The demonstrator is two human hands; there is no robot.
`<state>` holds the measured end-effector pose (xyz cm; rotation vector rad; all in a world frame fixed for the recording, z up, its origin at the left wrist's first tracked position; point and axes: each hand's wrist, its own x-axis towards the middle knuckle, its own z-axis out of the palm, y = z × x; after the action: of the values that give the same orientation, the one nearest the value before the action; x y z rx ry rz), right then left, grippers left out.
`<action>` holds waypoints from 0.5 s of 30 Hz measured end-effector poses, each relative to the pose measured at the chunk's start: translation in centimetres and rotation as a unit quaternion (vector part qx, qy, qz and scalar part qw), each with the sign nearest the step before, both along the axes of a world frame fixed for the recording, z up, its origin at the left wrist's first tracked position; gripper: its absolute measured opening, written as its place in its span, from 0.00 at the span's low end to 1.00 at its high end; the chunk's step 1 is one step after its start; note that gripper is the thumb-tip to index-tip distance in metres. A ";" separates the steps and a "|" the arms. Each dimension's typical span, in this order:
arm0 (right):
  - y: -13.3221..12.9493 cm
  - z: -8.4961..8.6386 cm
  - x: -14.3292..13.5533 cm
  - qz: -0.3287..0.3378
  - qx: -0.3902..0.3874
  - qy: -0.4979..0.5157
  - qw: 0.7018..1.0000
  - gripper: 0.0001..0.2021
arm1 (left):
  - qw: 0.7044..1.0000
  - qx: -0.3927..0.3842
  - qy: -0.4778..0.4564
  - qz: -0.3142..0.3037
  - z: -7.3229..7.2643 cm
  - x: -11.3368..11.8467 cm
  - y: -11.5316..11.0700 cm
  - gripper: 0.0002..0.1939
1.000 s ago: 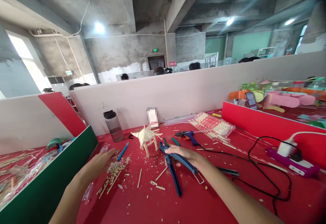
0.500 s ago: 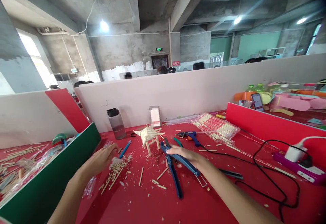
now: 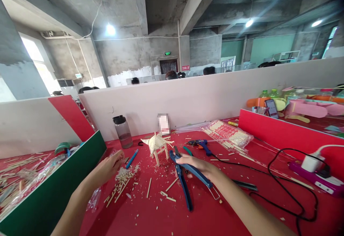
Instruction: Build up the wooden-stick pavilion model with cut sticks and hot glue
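My right hand (image 3: 192,165) grips a pair of blue-handled cutting shears (image 3: 197,175) near the jaws; their handles are spread apart and point towards me. My left hand (image 3: 111,165) hovers at the left with its fingers curled together, and whatever they may hold is hidden. Just beside it lies a heap of short wooden stick offcuts (image 3: 124,180). Between both hands stands a small pavilion model (image 3: 156,143) of pale sticks, with a ribbed roof on thin legs. A blue pen-like tool (image 3: 132,158) rests between the left hand and the model.
A water bottle (image 3: 123,131) stands by the white partition (image 3: 193,96). Behind my right hand are a blue glue gun (image 3: 200,143) and bagged sticks (image 3: 228,134). Black cable (image 3: 268,171) runs to a purple power strip (image 3: 317,180). A green divider (image 3: 59,186) borders the left side.
The left hand's fingers have shifted slightly and look more bunched. The right hand keeps its hold on the shears, and the objects on the table stay put.
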<state>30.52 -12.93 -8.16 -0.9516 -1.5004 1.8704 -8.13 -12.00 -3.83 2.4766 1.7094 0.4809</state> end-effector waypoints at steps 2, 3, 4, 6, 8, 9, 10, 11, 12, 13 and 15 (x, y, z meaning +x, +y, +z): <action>-0.2 0.2 0.0 -0.002 0.004 0.004 1.000 0.22 | 1.000 -0.008 0.007 0.011 0.2 0.1 -0.1 0.18; -0.3 0.4 0.0 -0.003 0.004 0.004 1.000 0.22 | 1.000 -0.016 0.006 0.011 0.2 0.1 -0.1 0.18; -0.4 0.5 0.0 -0.006 0.004 0.002 1.000 0.22 | 1.000 -0.023 0.003 0.010 0.3 0.2 -0.1 0.19; -0.7 0.9 0.0 -0.019 0.003 -0.005 1.000 0.21 | 1.000 -0.031 -0.001 0.001 0.2 0.2 -0.1 0.20; -0.9 1.2 -0.1 -0.032 0.013 -0.015 0.999 0.20 | 1.000 -0.030 -0.003 -0.007 -0.1 0.2 0.1 0.20; -0.9 1.4 -0.1 -0.037 0.026 -0.020 0.999 0.20 | 0.999 -0.029 -0.006 -0.011 -0.3 0.2 0.2 0.20; -1.0 1.4 0.0 -0.039 0.044 -0.023 0.998 0.19 | 0.999 -0.030 -0.011 -0.016 -0.5 0.2 0.3 0.20; -0.9 1.5 0.0 -0.040 0.067 -0.025 0.997 0.19 | 0.999 -0.032 -0.019 -0.024 -0.6 0.1 0.4 0.20; -0.9 1.5 0.0 -0.039 0.094 -0.025 0.995 0.19 | 0.998 -0.036 -0.028 -0.032 -0.7 0.1 0.4 0.20; -0.8 1.4 0.0 -0.037 0.121 -0.023 0.992 0.19 | 0.998 -0.042 -0.035 -0.041 -0.7 0.1 0.4 0.20; -0.7 1.3 0.0 -0.036 0.168 -0.014 0.985 0.20 | 0.997 -0.042 -0.036 -0.053 -0.7 0.2 0.1 0.20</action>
<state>30.48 -13.67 -6.88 -0.8607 -1.7061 1.4946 -7.93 -11.88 -4.49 2.4443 1.5288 0.4726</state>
